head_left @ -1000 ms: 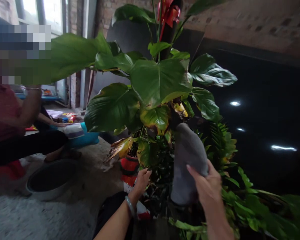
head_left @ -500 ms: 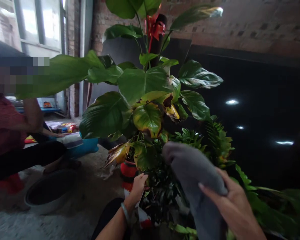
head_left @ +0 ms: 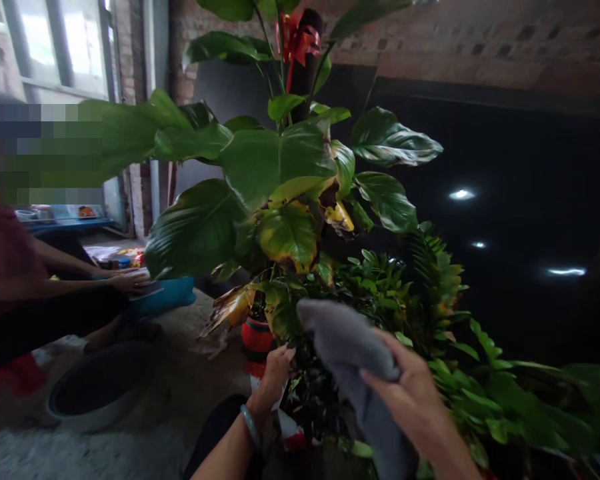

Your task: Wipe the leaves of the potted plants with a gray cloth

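A grey cloth (head_left: 347, 347) hangs in my right hand (head_left: 410, 387), its upper end folded over and its lower part dropping down in front of the plants. My left hand (head_left: 277, 367), with a bracelet on the wrist, is closed among the low dark leaves (head_left: 313, 400); what its fingers pinch is hidden. Just behind that hand stands a red pot (head_left: 257, 337). Above it rises a tall plant with broad leaves (head_left: 280, 160), some yellow with brown edges (head_left: 290, 237).
Smaller leafy plants (head_left: 490, 400) spread to the right, before a dark shiny panel (head_left: 505, 220). On the left a seated person (head_left: 10, 260) handles something beside a blue bag (head_left: 167, 297). A wide basin (head_left: 100, 387) sits on the floor.
My right hand has moved left with the grey cloth, toward my left hand. My left hand stays closed in about the same spot. The seated person's hands have come together.
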Available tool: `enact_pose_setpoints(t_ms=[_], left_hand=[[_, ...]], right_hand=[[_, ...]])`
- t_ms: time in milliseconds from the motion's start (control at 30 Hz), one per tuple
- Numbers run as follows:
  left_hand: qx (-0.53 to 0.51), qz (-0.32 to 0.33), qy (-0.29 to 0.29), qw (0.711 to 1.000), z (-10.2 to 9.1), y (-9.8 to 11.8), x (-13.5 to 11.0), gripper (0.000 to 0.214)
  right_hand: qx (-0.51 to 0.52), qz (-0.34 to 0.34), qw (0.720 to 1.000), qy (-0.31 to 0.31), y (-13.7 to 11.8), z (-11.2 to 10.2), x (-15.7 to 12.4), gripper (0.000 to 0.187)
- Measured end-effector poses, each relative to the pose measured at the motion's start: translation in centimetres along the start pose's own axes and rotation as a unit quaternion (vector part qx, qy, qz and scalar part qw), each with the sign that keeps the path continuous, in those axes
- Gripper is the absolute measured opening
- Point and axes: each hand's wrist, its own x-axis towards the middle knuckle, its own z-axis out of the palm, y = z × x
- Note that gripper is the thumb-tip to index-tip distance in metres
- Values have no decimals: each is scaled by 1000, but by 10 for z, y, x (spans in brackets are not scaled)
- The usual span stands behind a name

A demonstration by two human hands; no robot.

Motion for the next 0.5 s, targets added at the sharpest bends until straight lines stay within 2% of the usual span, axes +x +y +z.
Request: enact_pose_setpoints(t_ms=[67,100,133,167,200,233,300,367,433,467,500], left_hand=[[-16,-8,-14,1000,3,2,0,21],[-22,-12,-16,1000,5,3,0,22],[-26,-17,-16,999,5,4,-1,22],[-30,-22,-15,999,5,5,-1,23],[-33,-27,-13,999,5,5,-1,23],[-36,-30,-12,999,5,5,-1,24],[-44,-32,-11,998,4,4,-2,26],[-51,-31,-12,998,3,4,-2,27],[-53,-30,-7,998,4,3,-2,29],[-51,-31,-4,998,5,3,-2,30],[-47,-34,-1,998,6,3,-2,31]], right_hand=[[-15,-16,992,124,-7,-13,17,50],[-24,-28,985,169,-6,-12,25,51],[-33,-33,979,196,-1,-7,30,52],[-43,-29,979,197,6,3,32,51],[-54,-17,984,166,15,14,29,49],[-66,0,992,108,26,26,20,46],[-83,35,995,-45,45,45,-7,44],[-67,59,982,-166,55,47,-39,47],[-26,77,975,-208,51,30,-60,53],[-3,87,978,-190,44,17,-63,54],[15,96,985,-142,35,1,-62,53]])
